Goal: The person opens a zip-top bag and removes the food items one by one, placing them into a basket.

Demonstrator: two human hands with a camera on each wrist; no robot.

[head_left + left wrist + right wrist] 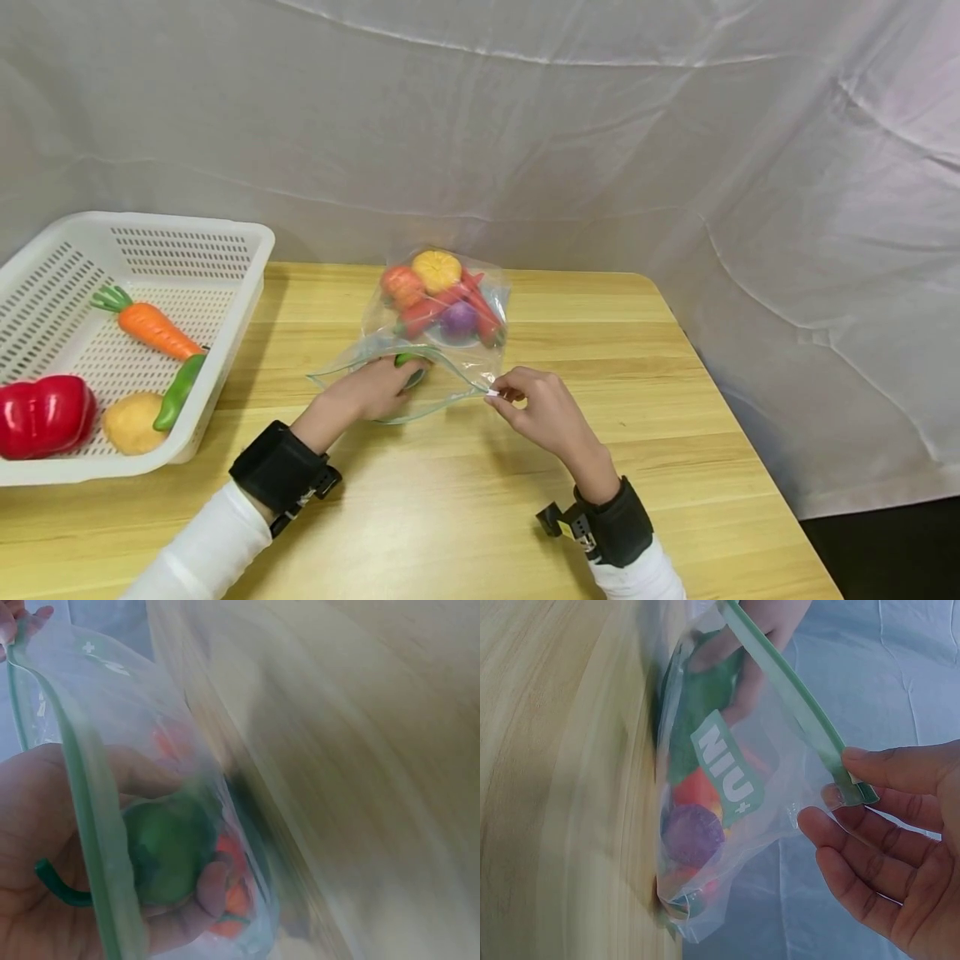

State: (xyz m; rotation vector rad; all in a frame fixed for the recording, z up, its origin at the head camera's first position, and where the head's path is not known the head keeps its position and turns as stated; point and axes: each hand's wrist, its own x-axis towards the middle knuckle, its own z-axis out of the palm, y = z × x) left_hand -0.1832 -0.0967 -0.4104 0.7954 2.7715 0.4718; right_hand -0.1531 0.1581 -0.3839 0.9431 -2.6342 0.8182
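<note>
A clear zip bag [480, 358] with a green seal lies on the table, its mouth spread towards me. My left hand [378, 387] reaches inside and grips a green pepper [169, 847] with a curved dark stem, thumb and fingers around it. At the right end of the seal [795, 697], my right hand [540, 408] pinches the bag's corner between thumb and forefinger. Deeper in the bag are a yellow pumpkin [437, 272], an orange-red round vegetable [402, 286], red chillies [486, 321] and a purple round vegetable [693, 834]. In the head view the bag's edge and left hand mostly hide the green pepper.
A white perforated basket [258, 250] stands at the left of the wooden table [600, 333]. It holds a carrot [157, 329], a red bell pepper [47, 417], a potato [133, 423] and a green chilli [180, 392]. Grey cloth [450, 125] hangs behind the table.
</note>
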